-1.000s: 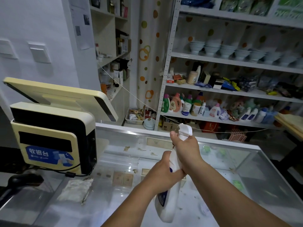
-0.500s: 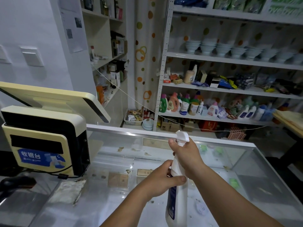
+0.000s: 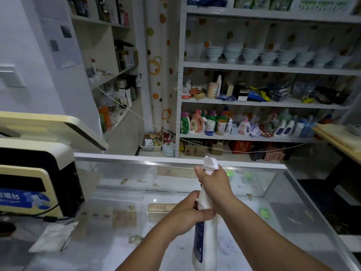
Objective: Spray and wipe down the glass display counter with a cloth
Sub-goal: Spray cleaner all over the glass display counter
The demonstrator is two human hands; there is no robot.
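A white spray bottle point(image 3: 201, 243) with a blue label stands upright over the glass display counter point(image 3: 293, 222). My right hand point(image 3: 214, 187) grips its neck just under the white trigger head, which points away from me. My left hand point(image 3: 188, 214) wraps around the bottle's upper body from the left, thumb across the front. A crumpled whitish cloth point(image 3: 53, 238) lies on the counter at the near left, apart from both hands. Small boxes and scraps show through the glass.
A cream and black cash register point(image 3: 37, 178) with a tilted screen stands on the counter's left end, its cable trailing toward the cloth. Beyond the counter are shelves of bowls, bottles and boxes point(image 3: 254, 124). A string crosses in front of them. A wooden table edge point(image 3: 340, 139) is at right.
The bottle has swung from tilted to upright and both hands have shifted a little right with it. The view has dropped slightly.
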